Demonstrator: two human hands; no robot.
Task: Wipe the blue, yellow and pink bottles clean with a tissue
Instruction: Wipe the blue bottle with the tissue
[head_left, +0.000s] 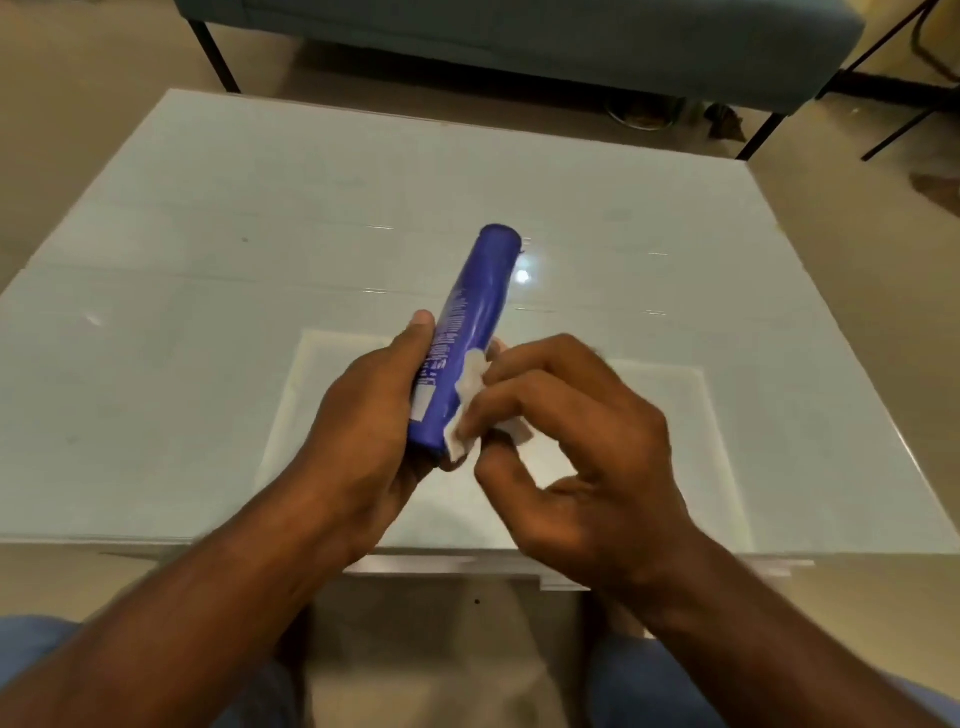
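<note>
Left hand grips glossy blue cylindrical bottle; right hand pinches crumpled tissue

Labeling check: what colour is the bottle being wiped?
Blue-violet with white print, per the head view: bottle, gripped by the left hand.

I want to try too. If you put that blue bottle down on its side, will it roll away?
Probably. The bottle is a long round cylinder, and the table looks smooth and glossy, so it would likely roll. Its skin looks shiny, perhaps slippery; the left hand wraps it firmly. The tissue in the right hand bends against it, so it is floppy.
</note>
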